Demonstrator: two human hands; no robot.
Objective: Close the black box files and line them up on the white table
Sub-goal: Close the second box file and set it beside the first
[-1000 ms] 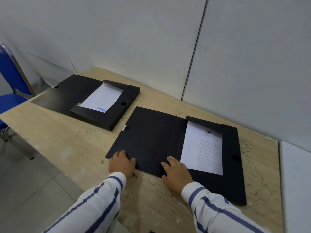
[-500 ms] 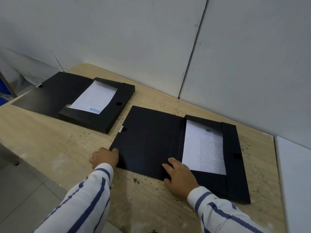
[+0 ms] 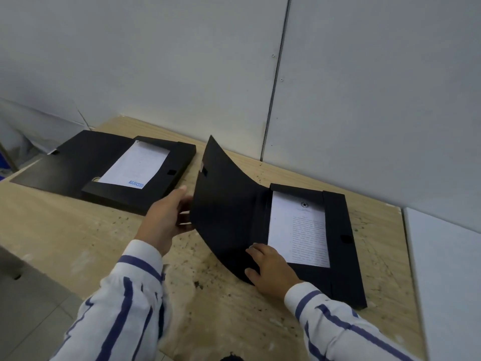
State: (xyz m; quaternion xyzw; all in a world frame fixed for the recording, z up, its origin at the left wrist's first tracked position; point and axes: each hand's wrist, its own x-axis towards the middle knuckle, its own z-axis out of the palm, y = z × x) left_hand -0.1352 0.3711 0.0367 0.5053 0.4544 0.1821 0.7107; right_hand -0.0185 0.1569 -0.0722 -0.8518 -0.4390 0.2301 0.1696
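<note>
With the left hand (image 3: pixel 166 217) gripping the raised lid edge of the near black plastic box file (image 3: pixel 338 243) on the wooden table (image 3: pixel 78 243), the flat, unclenched right hand (image 3: pixel 270 269) should pin its base so the flap folds squarely over the white paper (image 3: pixel 299 230).

Office or filing room: black box files (image 3: pixel 299 230) holding printed papers (image 3: pixel 299 230), worn wooden table (image 3: pixel 78 243), plain panelled wall (image 3: pixel 364 100).

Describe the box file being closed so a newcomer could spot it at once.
On the pale wooden tabletop against the grey wall, two open black plastic box files lie side by side. It is the right-hand black box file, nearest the white table. Unlike its flat neighbour, the left-hand black box file, its cover is lifted by the left hand, and its page bears a star emblem.
</note>
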